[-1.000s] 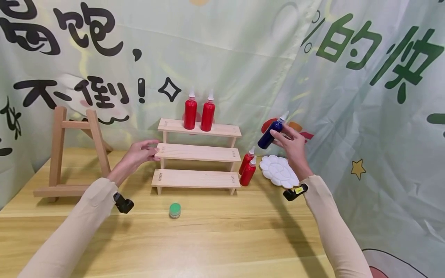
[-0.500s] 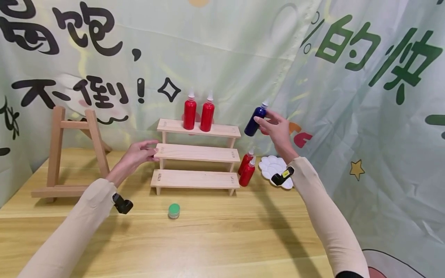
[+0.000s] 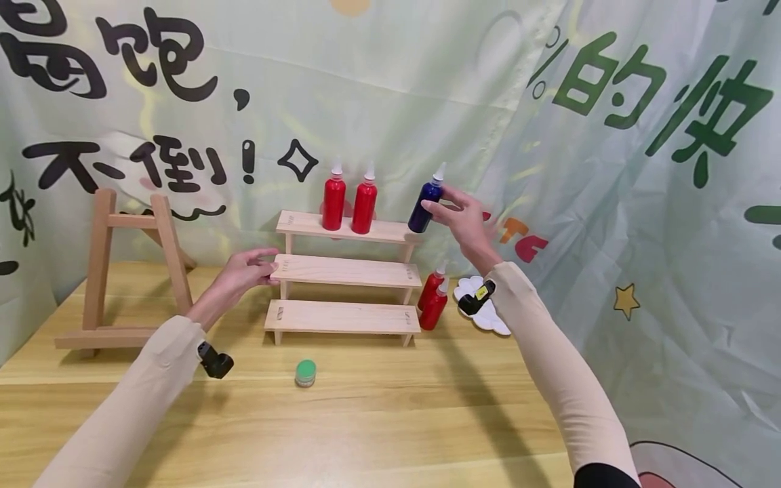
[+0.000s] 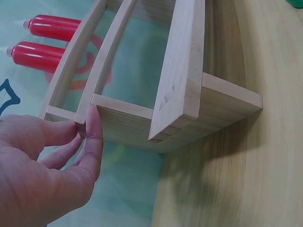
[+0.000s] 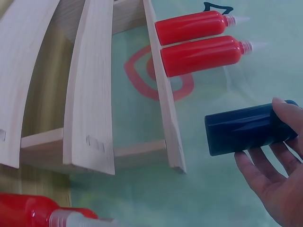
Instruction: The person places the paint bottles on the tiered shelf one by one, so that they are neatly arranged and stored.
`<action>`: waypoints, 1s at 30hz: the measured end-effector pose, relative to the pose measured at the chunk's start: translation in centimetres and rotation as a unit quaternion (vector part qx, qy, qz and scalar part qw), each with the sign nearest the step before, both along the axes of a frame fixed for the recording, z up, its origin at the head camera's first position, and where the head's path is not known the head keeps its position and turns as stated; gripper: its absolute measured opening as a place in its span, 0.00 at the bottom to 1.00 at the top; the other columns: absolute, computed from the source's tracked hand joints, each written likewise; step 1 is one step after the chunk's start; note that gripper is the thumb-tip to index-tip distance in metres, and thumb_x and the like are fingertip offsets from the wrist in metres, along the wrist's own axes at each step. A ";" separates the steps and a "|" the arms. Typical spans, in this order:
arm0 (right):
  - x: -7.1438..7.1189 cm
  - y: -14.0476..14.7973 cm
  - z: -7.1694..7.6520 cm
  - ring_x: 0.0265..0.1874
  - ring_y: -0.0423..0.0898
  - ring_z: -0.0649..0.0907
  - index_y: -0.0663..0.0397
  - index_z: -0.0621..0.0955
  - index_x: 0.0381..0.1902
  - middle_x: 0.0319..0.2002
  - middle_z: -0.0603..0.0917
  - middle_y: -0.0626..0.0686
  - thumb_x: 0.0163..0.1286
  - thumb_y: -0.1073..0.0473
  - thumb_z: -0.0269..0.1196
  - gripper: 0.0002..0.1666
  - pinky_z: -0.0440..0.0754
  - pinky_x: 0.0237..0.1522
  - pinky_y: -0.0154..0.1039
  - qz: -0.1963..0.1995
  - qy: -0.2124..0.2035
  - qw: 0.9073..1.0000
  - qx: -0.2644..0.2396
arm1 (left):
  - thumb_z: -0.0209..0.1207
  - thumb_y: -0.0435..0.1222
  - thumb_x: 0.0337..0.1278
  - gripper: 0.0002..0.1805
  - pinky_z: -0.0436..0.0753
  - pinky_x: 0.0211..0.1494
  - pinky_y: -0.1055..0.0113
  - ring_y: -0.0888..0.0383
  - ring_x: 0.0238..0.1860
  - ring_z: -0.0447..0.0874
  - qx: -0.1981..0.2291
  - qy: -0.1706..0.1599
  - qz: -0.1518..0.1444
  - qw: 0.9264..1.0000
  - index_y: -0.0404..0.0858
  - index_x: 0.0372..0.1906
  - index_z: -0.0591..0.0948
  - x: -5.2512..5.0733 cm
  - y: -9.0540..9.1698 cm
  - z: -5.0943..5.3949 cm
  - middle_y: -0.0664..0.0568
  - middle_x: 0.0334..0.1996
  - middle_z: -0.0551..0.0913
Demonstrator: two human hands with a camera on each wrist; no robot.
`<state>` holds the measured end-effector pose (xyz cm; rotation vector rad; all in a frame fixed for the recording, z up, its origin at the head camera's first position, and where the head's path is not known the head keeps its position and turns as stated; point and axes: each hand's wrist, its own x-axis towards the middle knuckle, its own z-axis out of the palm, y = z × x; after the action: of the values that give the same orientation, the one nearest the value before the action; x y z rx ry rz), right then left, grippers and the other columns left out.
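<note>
My right hand [image 3: 464, 218] grips a dark blue squeeze bottle [image 3: 426, 207] with a white nozzle. It is slightly tilted near the right end of the top step of a three-step wooden rack [image 3: 348, 268]. In the right wrist view a gap shows between the blue bottle [image 5: 241, 127] and the top step. The fingers and thumb of my left hand [image 3: 244, 270] pinch the left end of the middle step, seen closer in the left wrist view. Two red squeeze bottles, one left [image 3: 333, 201] and one right [image 3: 364, 205], stand on the top step.
Two more red bottles [image 3: 433, 306] stand on the table right of the rack. Behind my right wrist lies a white flower-shaped palette [image 3: 490, 318]. A wooden easel [image 3: 100, 271] is at left, and a small green-lidded jar [image 3: 306, 373] sits in front. A printed curtain hangs behind.
My right hand has carried the blue bottle leftward and up, from above the palette to the top step's right end, bringing it more upright. My left hand has stayed on the rack.
</note>
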<state>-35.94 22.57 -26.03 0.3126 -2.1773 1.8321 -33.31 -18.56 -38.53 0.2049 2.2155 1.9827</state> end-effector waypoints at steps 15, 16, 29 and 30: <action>-1.7 -2.6 -1.0 0.48 0.49 0.88 0.53 0.82 0.68 0.59 0.84 0.58 0.68 0.59 0.74 0.31 0.89 0.58 0.45 -0.001 -0.017 1.000 0.015 | 0.52 0.28 0.79 0.31 0.90 0.56 0.68 0.66 0.35 0.86 0.007 0.008 0.004 1.000 0.25 0.79 0.60 0.4 0.3 0.2 0.42 0.50 0.76; -1.8 -2.9 -1.1 0.49 0.49 0.88 0.54 0.82 0.68 0.59 0.84 0.59 0.68 0.59 0.74 0.30 0.89 0.58 0.45 0.001 -0.017 1.000 0.013 | 0.52 0.28 0.79 0.31 0.90 0.55 0.69 0.66 0.35 0.85 0.008 0.008 0.005 1.000 0.25 0.79 0.60 0.4 0.2 0.1 0.42 0.50 0.76; -2.4 -4.3 -1.9 0.46 0.49 0.87 0.56 0.82 0.67 0.57 0.84 0.61 0.66 0.63 0.75 0.31 0.91 0.54 0.43 0.010 -0.003 1.000 -0.003 | 0.51 0.27 0.79 0.31 0.90 0.53 0.71 0.66 0.35 0.84 0.008 0.006 0.006 1.000 0.25 0.79 0.60 0.4 0.1 0.1 0.40 0.51 0.75; -2.5 -4.3 -2.1 0.47 0.49 0.87 0.56 0.82 0.67 0.57 0.84 0.61 0.66 0.63 0.75 0.31 0.91 0.54 0.43 0.008 -0.003 1.000 -0.004 | 0.51 0.27 0.79 0.31 0.90 0.52 0.71 0.66 0.35 0.84 0.008 0.005 0.006 1.000 0.25 0.79 0.60 0.4 0.2 0.1 0.40 0.51 0.75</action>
<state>-38.46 18.30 -28.12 0.3249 -2.1776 1.8525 -32.94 -18.38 -38.43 0.2045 2.2122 2.0095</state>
